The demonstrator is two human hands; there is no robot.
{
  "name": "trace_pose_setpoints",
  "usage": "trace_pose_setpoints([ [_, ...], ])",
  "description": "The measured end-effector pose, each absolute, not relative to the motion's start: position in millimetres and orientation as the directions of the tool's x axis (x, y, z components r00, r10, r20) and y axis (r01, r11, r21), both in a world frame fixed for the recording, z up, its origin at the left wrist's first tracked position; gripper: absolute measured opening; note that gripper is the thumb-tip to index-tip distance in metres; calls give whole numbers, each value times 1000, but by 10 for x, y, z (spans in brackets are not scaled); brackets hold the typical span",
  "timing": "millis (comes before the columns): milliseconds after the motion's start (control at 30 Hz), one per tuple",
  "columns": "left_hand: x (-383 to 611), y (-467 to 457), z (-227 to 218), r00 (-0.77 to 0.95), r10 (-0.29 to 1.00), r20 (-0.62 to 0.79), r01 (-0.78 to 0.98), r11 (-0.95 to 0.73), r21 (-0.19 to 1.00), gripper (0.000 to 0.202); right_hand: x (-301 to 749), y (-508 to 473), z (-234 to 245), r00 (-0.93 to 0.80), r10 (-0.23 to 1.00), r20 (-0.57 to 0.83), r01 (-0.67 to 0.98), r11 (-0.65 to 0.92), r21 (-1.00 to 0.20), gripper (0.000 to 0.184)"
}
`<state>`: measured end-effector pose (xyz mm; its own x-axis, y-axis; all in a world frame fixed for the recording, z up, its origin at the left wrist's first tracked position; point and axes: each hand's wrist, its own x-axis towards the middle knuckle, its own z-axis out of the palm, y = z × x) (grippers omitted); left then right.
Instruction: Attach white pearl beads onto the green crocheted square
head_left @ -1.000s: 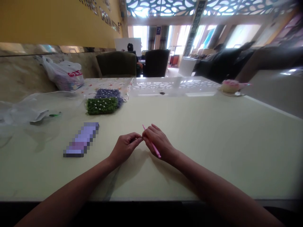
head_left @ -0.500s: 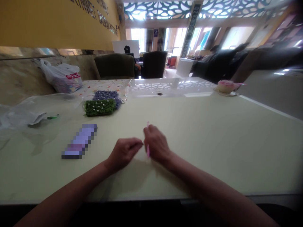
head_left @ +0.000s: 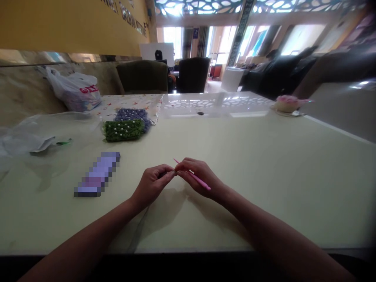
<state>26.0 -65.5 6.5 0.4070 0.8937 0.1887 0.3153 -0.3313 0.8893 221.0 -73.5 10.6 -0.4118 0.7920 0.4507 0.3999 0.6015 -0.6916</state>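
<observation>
My right hand [head_left: 197, 174] holds a slim pink crochet hook [head_left: 202, 183], its thicker end slanting down to the right and its thin tip showing beyond the fingers. My left hand [head_left: 155, 182] is closed in a pinch, fingertips meeting those of the right hand above the white table [head_left: 264, 188]. Whatever lies between the left fingertips is too small to make out. Left of the hands rests a pixelated purple, phone-shaped object [head_left: 98, 174]. Farther back, a green fuzzy pouch [head_left: 125, 130] dotted with white beads overlaps a similar purple-grey one [head_left: 133, 114].
A filled white plastic bag [head_left: 78, 92] stands by the wall at back left. Clear plastic wrapping [head_left: 20, 135] spreads along the left side. At the far right edge is a pale cup [head_left: 287, 105] with something pink on top. Dark chairs [head_left: 194, 74] stand beyond the table.
The crochet hook has turned from nearly upright to slanting, its thick end now to the right. My right hand has rolled, and both hands' fingertips have come together.
</observation>
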Motion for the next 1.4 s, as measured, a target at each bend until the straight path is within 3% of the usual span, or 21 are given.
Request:
trace_pose_setpoints([
  [300, 286, -697, -13, 502, 812, 298, 463, -544, 700, 20, 2122, -797, 36, -392, 840, 375, 650, 541, -534, 12],
  [500, 278, -762, 6, 527, 775, 349, 386, -584, 715, 20, 2043, -876, 42, -390, 852, 349, 753, 513, -412, 12],
  [700, 278, -772, 66, 505, 797, 332, 357, -543, 760, 22, 2055, -884, 101, -373, 841, 391, 765, 517, -383, 10],
  [900, 283, -719, 97, 493, 850, 184, 311, -370, 875, 24, 2175, -800, 117, -411, 815, 409, 571, 580, -581, 11],
  [1133, 276, -664, 45, 474, 867, 154, 323, -334, 885, 27, 2247, -728, 83, -449, 788, 421, 481, 611, -629, 8],
  [1267, 279, -660, 20, 497, 848, 183, 377, -401, 835, 27, 2197, -771, 89, -461, 803, 378, 531, 591, -607, 10],
  [1400, 295, -736, 28, 536, 811, 233, 425, -498, 756, 27, 2097, -840, 59, -405, 847, 344, 711, 528, -463, 16],
])
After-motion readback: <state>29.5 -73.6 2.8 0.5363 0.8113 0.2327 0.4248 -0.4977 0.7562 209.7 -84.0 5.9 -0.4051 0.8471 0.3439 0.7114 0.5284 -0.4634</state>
